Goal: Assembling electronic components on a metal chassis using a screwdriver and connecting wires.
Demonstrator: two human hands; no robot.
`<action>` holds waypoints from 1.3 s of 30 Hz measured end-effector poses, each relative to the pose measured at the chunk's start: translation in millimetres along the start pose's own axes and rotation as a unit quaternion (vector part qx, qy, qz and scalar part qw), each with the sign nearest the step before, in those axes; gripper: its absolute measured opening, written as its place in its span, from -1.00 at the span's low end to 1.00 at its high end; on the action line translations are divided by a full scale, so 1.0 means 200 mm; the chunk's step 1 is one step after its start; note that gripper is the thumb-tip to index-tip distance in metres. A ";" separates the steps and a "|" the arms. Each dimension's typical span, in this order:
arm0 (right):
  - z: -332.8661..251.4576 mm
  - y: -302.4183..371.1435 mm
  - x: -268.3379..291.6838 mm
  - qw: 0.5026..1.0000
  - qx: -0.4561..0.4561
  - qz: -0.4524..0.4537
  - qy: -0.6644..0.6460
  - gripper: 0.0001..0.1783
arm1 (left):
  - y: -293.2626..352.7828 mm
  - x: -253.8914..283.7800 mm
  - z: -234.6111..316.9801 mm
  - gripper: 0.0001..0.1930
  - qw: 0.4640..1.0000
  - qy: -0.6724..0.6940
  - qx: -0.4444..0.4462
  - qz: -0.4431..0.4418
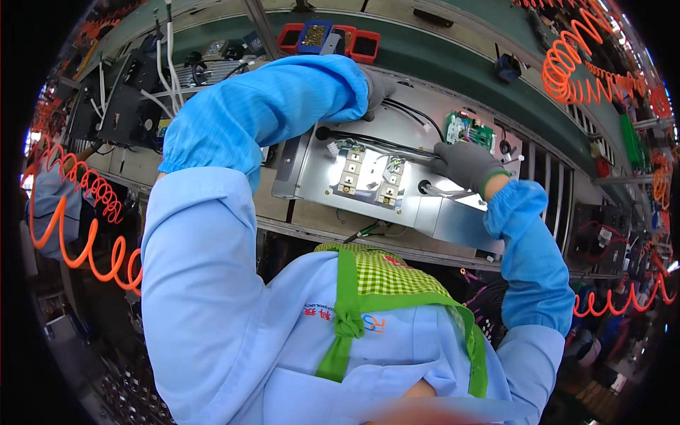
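A silvery sheet-metal chassis (459, 221) lies in front of me on the bench. My left hand (380, 92), in a dark grey glove, rests at its far edge beside some black wires (405, 108). The blue sleeve hides part of that hand, so its grip does not show. My right hand (467, 164), gloved the same way, has its fingers closed at the end of a black cable (382, 142) that runs across the chassis from a hole on the left. Just beyond it sits a green circuit board (469, 131). Two rows of brass-coloured terminals (389, 185) are mounted nearer me.
Red and blue bins (314, 35) with small parts stand beyond the chassis. Black units with white cables (131, 92) are to the left, another black unit (598, 237) to the right. Orange coiled hoses (563, 67) hang on both sides. A green-handled tool (365, 230) lies near the front edge.
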State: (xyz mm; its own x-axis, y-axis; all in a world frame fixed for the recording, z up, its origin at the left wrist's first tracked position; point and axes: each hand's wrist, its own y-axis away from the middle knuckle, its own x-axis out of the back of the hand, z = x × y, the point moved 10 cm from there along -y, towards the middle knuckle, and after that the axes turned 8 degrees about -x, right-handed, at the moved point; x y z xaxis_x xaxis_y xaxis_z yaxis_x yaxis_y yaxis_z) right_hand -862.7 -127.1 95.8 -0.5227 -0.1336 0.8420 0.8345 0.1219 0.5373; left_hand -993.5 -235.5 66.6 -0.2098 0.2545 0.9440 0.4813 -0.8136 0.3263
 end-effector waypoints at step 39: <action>0.50 0.13 -0.48 0.965 -0.184 -0.162 -0.094 -0.40 | -0.25 0.49 0.41 -0.74 0.960 -0.103 -0.115 0.233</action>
State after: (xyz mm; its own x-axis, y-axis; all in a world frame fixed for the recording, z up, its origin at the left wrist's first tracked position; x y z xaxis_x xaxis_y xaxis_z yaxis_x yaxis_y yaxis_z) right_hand -808.8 -12.1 33.0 -0.7602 0.0782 0.6449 0.6091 -0.2592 0.7495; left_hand -967.5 -127.3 146.0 0.1664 -0.0871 0.9822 0.2768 -0.9519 -0.1313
